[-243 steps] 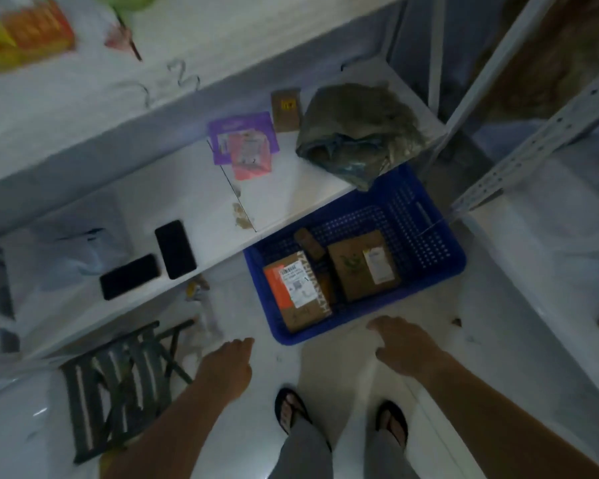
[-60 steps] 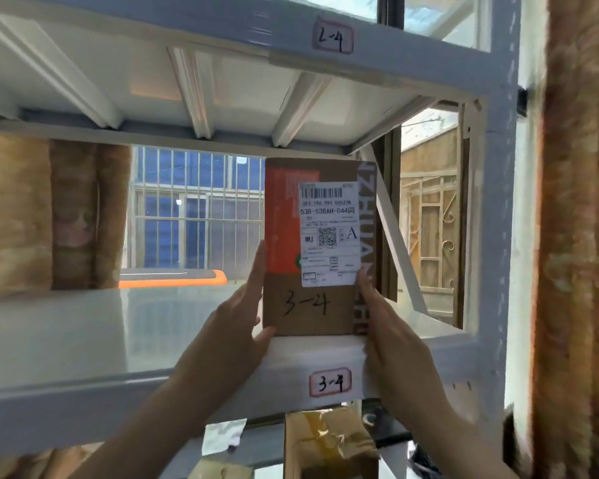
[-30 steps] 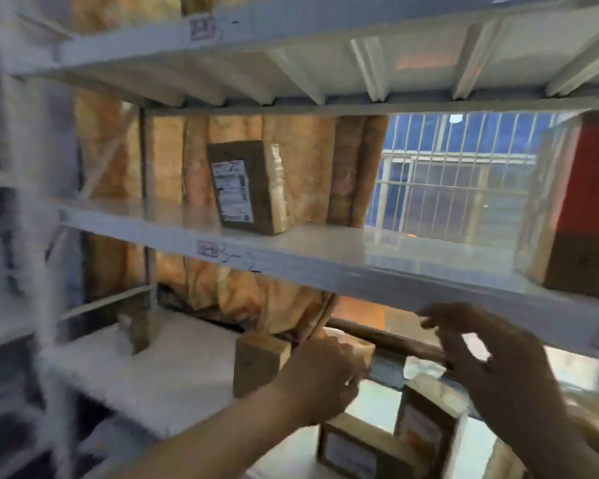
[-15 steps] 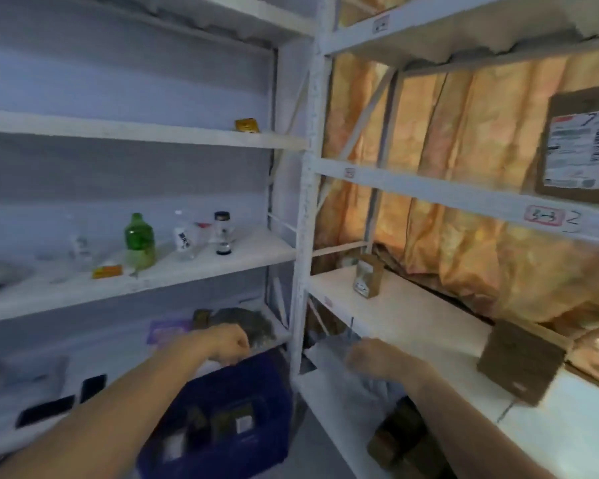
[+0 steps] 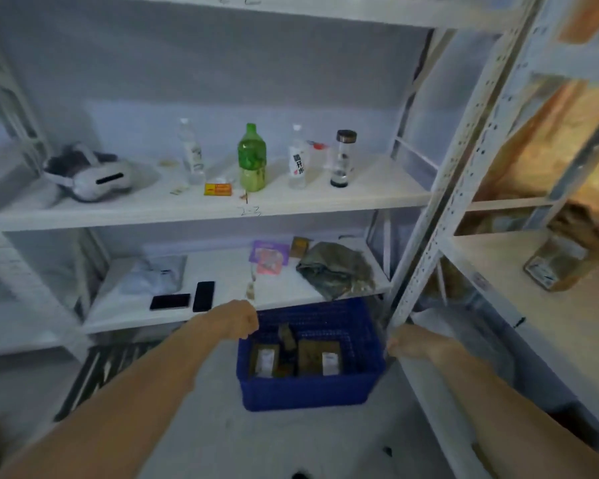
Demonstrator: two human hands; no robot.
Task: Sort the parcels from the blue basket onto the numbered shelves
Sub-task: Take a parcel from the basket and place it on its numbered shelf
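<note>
Blue basket (image 5: pixel 308 392) stands on the floor, its far end tucked under the edge of a white shelf (image 5: pixel 222 267).

Inside the basket:
- Two brown cardboard parcels lie flat and close together near its front wall, white labels up: left parcel (image 5: pixel 264 359), right parcel (image 5: pixel 320 357).
- A smaller dark parcel (image 5: pixel 286 335) sits toward its far wall; kind unclear.

Left hand (image 5: pixel 237 319) hangs over the basket's far-left corner, fingers loosely curled, nothing in them. Right hand (image 5: pixel 407 344) is just beside the basket's right wall. Its fingers are blurred, so I cannot tell their state or whether they touch the rim.

Handling, as judged:
- The boxes look stiff, small, likely light, and cardboard should not slip.
- Grip across two opposite edges, thumb against fingers, label kept up for reading.
- Little room between the boxes, so tip one up by its outer edge first.
- Contents unknown; do not squeeze.
</note>
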